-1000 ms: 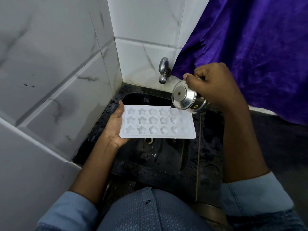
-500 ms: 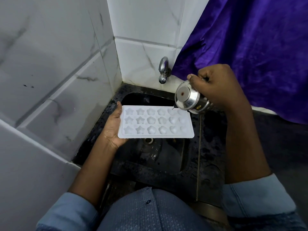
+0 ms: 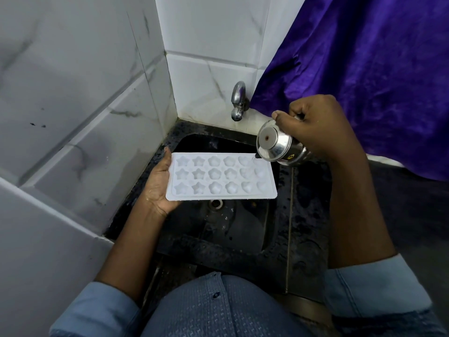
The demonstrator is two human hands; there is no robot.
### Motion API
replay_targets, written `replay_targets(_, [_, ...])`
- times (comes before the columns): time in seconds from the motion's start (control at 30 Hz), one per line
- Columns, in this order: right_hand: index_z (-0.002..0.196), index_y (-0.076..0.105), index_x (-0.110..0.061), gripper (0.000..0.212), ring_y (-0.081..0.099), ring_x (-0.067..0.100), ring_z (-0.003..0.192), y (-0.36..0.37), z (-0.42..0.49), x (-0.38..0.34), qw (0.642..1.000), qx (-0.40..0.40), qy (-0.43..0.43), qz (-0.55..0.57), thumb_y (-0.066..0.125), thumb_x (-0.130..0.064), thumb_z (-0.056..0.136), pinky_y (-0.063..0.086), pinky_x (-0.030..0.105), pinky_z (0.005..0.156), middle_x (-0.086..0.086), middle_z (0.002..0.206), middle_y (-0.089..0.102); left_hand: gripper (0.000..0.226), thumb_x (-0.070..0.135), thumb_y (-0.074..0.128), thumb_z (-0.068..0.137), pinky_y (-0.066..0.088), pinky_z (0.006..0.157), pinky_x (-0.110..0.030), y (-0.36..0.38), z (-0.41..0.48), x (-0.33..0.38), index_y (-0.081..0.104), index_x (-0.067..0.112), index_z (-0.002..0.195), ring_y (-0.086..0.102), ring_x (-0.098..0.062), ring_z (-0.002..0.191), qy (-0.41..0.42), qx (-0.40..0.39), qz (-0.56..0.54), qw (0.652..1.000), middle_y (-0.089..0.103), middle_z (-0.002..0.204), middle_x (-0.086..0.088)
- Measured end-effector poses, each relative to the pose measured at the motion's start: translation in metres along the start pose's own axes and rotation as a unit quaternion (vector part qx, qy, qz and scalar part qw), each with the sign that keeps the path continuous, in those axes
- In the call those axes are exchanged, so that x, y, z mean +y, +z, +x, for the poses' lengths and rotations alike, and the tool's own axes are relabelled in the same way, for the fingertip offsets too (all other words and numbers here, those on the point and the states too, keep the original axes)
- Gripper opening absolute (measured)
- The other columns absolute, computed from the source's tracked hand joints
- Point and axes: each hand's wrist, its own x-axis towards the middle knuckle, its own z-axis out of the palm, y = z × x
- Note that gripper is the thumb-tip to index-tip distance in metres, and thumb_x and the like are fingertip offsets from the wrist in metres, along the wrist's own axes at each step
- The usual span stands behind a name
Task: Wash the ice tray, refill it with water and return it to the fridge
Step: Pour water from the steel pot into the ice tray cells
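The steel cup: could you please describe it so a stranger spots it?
Find the black sink in the tiled corner. At its right edge the right hand tilts the cup over the white tray. Unlike the tap, it is hand-held.

tap (image 3: 238, 100) behind tray (image 3: 218, 197), wall (image 3: 97, 122) left, curtain (image 3: 369, 69) right
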Motion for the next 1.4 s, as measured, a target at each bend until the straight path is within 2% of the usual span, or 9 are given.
replay_targets(0.17, [0.058, 0.052, -0.006, 0.052, 0.039, 0.019, 0.05, 0.001, 0.0, 0.001, 1.0, -0.004, -0.001, -0.005, 0.068, -0.038, 0.096, 0.034, 0.034, 0.054, 0.014, 0.051, 0.048, 0.072, 0.066, 0.038, 0.104, 0.063, 0.082, -0.058, -0.003, -0.001, 0.0, 0.062, 0.009, 0.14, 0.071, -0.038, 0.117, 0.006, -0.005, 0.015, 1.0, 0.067, 0.138, -0.021])
replay_targets(0.37, [0.058, 0.049, -0.004, 0.053, 0.036, 0.018, 0.05, 0.0, 0.001, -0.001, 1.0, 0.003, -0.007, -0.003, 0.068, -0.036, 0.095, 0.038, 0.04, 0.053, 0.015, 0.052, 0.046, 0.074, 0.066, 0.038, 0.104, 0.063, 0.077, -0.057, -0.004, -0.003, 0.0, 0.079, 0.007, 0.119, 0.073, -0.039, 0.113, -0.003, -0.018, -0.006, 1.0, 0.069, 0.135, -0.022])
replay_targets(0.53, [0.057, 0.047, -0.006, 0.053, 0.037, 0.017, 0.05, -0.001, 0.001, 0.0, 1.0, 0.004, -0.004, 0.003, 0.069, -0.036, 0.095, 0.035, 0.035, 0.053, 0.013, 0.051, 0.045, 0.072, 0.067, 0.04, 0.102, 0.063, 0.08, -0.057, -0.008, -0.003, 0.001, 0.071, 0.008, 0.13, 0.071, -0.039, 0.116, -0.002, -0.014, 0.003, 1.0, 0.067, 0.138, -0.021])
replay_targets(0.73, [0.058, 0.05, -0.005, 0.053, 0.037, 0.016, 0.049, 0.002, 0.0, 0.0, 1.0, 0.002, -0.005, 0.0, 0.068, -0.038, 0.095, 0.032, 0.031, 0.054, 0.015, 0.052, 0.048, 0.07, 0.065, 0.041, 0.101, 0.064, 0.074, -0.054, -0.006, -0.006, 0.001, 0.082, 0.009, 0.112, 0.075, -0.037, 0.108, -0.002, 0.006, 0.007, 1.0, 0.071, 0.13, -0.02])
replay_targets(0.9, [0.062, 0.055, -0.001, 0.052, 0.046, 0.033, 0.053, 0.003, -0.001, 0.003, 1.0, -0.002, -0.006, -0.002, 0.068, -0.039, 0.095, 0.038, 0.036, 0.054, 0.021, 0.057, 0.054, 0.073, 0.066, 0.038, 0.103, 0.064, 0.073, -0.053, -0.005, -0.008, 0.002, 0.082, 0.008, 0.111, 0.075, -0.037, 0.107, 0.0, 0.008, 0.008, 1.0, 0.072, 0.129, -0.021])
replay_targets(0.97, [0.061, 0.054, -0.001, 0.053, 0.045, 0.033, 0.052, 0.003, -0.001, 0.003, 1.0, -0.003, -0.005, 0.0, 0.069, -0.039, 0.095, 0.038, 0.037, 0.053, 0.021, 0.057, 0.053, 0.074, 0.066, 0.037, 0.103, 0.064, 0.072, -0.053, -0.005, -0.008, 0.003, 0.083, 0.008, 0.11, 0.076, -0.037, 0.106, 0.001, 0.009, 0.008, 1.0, 0.073, 0.127, -0.02])
replay_targets(1.07, [0.058, 0.05, -0.007, 0.053, 0.039, 0.019, 0.049, 0.003, -0.001, 0.006, 1.0, -0.002, 0.003, 0.0, 0.069, -0.038, 0.095, 0.033, 0.032, 0.053, 0.017, 0.054, 0.051, 0.075, 0.067, 0.038, 0.103, 0.064, 0.075, -0.055, -0.007, -0.008, 0.005, 0.081, 0.007, 0.113, 0.075, -0.037, 0.109, -0.002, 0.013, 0.002, 1.0, 0.071, 0.13, -0.02])
replay_targets(1.17, [0.057, 0.051, -0.008, 0.052, 0.041, 0.019, 0.049, 0.003, -0.001, 0.009, 1.0, -0.003, 0.007, -0.012, 0.069, -0.039, 0.095, 0.033, 0.033, 0.052, 0.016, 0.053, 0.05, 0.073, 0.068, 0.04, 0.102, 0.063, 0.08, -0.057, -0.011, -0.008, 0.008, 0.074, 0.008, 0.126, 0.072, -0.037, 0.114, -0.003, 0.015, 0.007, 1.0, 0.068, 0.136, -0.021])
replay_targets(1.4, [0.054, 0.046, -0.013, 0.053, 0.037, 0.017, 0.048, 0.002, 0.0, 0.012, 1.0, -0.004, 0.011, -0.025, 0.069, -0.039, 0.095, 0.033, 0.034, 0.053, 0.005, 0.048, 0.042, 0.075, 0.067, 0.042, 0.102, 0.062, 0.078, -0.06, -0.012, -0.007, 0.01, 0.067, 0.006, 0.136, 0.072, -0.04, 0.114, -0.008, 0.005, -0.015, 1.0, 0.067, 0.137, -0.023])
